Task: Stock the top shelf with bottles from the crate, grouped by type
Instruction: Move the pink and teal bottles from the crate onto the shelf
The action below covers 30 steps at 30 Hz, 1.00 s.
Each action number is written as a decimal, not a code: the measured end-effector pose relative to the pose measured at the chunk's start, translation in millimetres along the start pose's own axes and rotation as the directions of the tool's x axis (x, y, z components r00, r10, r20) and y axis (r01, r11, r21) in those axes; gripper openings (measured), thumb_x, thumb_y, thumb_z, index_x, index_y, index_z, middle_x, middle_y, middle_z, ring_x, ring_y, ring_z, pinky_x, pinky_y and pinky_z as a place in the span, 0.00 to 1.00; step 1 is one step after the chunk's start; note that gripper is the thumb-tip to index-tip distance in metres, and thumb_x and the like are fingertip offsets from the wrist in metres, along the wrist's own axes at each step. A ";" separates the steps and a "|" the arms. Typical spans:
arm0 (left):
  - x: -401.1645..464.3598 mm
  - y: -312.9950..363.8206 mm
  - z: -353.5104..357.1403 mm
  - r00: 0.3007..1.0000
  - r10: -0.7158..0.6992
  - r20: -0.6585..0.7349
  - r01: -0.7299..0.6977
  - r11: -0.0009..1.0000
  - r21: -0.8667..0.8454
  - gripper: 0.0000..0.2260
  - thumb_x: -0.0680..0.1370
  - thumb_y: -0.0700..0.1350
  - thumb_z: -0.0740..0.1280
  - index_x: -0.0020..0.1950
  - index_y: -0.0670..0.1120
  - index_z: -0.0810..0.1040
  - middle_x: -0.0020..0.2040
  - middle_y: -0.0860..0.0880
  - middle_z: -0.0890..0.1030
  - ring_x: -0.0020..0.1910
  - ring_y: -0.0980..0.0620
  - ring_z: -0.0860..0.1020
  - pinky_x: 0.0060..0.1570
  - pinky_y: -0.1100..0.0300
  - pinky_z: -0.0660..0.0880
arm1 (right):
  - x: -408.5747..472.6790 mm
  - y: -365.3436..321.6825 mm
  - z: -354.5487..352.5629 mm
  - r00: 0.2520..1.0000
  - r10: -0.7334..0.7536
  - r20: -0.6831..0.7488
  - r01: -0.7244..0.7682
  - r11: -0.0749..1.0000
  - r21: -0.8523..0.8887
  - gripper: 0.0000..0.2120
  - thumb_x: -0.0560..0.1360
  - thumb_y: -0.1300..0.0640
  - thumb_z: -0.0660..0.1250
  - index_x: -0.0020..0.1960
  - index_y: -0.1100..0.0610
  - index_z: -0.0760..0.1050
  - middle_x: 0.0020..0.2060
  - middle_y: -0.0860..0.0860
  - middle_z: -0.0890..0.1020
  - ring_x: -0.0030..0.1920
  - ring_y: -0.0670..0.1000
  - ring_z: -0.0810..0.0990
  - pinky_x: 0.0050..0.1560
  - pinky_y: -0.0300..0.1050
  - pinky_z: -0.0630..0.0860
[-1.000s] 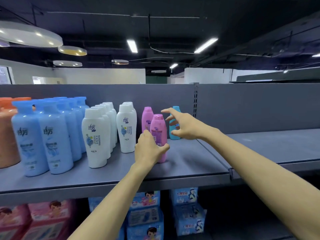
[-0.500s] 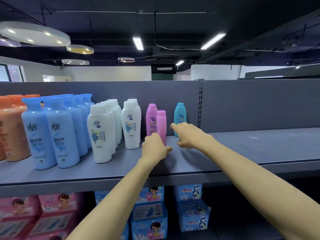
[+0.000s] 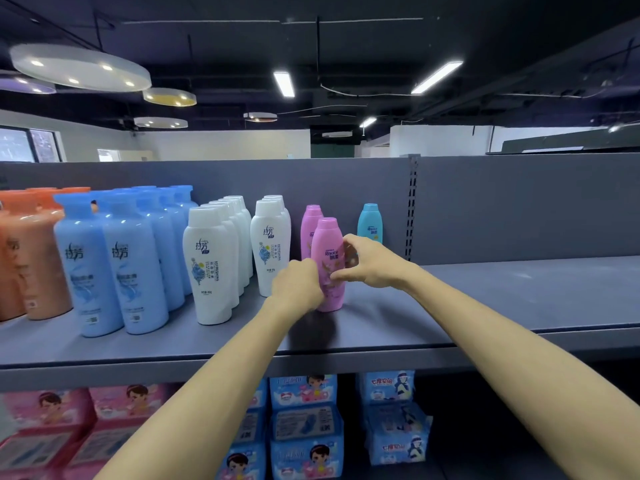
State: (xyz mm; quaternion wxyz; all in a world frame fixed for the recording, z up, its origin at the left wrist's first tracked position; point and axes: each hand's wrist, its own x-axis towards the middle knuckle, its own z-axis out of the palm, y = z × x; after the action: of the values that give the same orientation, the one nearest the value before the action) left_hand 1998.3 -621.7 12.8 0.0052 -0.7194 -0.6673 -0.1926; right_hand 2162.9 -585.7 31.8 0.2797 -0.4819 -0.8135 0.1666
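Shelf (image 3: 485, 306), grey and topmost, carried the rows; places here are told from the front pink bottle (image 3: 327, 265), which stood upright near its front middle. Both forearms reached up to that bottle. The left hand (image 3: 298, 284) curled round its lower left side; the right hand (image 3: 369, 263) pinched its right side, thumb low and fingers high. Half a second earlier the right hand lay on the shelf just right of it. A teal bottle (image 3: 370, 223) stood behind-right.
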 end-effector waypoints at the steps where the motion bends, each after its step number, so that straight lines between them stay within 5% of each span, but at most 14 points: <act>1: -0.5 1.3 0.1 0.999 0.017 -0.040 -0.015 0.998 0.067 0.16 0.74 0.44 0.71 0.58 0.41 0.73 0.53 0.42 0.77 0.50 0.41 0.79 0.41 0.55 0.73 | 0.3 -1.5 0.4 1.000 -0.004 -0.004 0.004 1.000 -0.018 0.22 0.71 0.51 0.77 0.59 0.55 0.70 0.49 0.48 0.80 0.48 0.50 0.81 0.52 0.48 0.81; 8: 5.5 2.2 7.7 0.978 0.104 -0.181 -0.040 0.945 0.325 0.13 0.77 0.45 0.68 0.60 0.43 0.74 0.55 0.44 0.79 0.53 0.42 0.80 0.41 0.56 0.68 | 13.6 0.9 10.0 0.995 0.003 -0.104 -0.011 0.997 -0.071 0.22 0.71 0.51 0.76 0.59 0.56 0.71 0.53 0.50 0.80 0.50 0.52 0.79 0.53 0.47 0.78; 16: 17.9 0.4 9.7 0.981 0.083 -0.176 -0.010 0.924 0.382 0.11 0.77 0.37 0.65 0.59 0.42 0.74 0.56 0.44 0.79 0.55 0.42 0.79 0.45 0.55 0.71 | 43.5 6.5 19.0 0.994 0.026 -0.102 -0.032 0.998 -0.062 0.22 0.72 0.52 0.76 0.59 0.57 0.70 0.52 0.51 0.79 0.48 0.52 0.78 0.49 0.45 0.76; 30: 22.3 -31.5 5.6 0.948 0.164 -0.274 -0.041 0.914 0.405 0.06 0.75 0.43 0.66 0.49 0.47 0.70 0.49 0.47 0.81 0.49 0.44 0.79 0.37 0.56 0.65 | 72.9 9.1 23.4 0.990 0.106 -0.097 -0.105 0.994 0.011 0.22 0.70 0.55 0.77 0.58 0.57 0.70 0.53 0.53 0.81 0.50 0.54 0.82 0.51 0.53 0.82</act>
State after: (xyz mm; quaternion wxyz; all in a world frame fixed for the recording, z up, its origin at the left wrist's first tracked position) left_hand 1970.3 -595.4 6.0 0.2617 -0.7000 -0.6445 -0.1614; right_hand 2127.2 -517.4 29.9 0.3114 -0.5310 -0.7718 0.1597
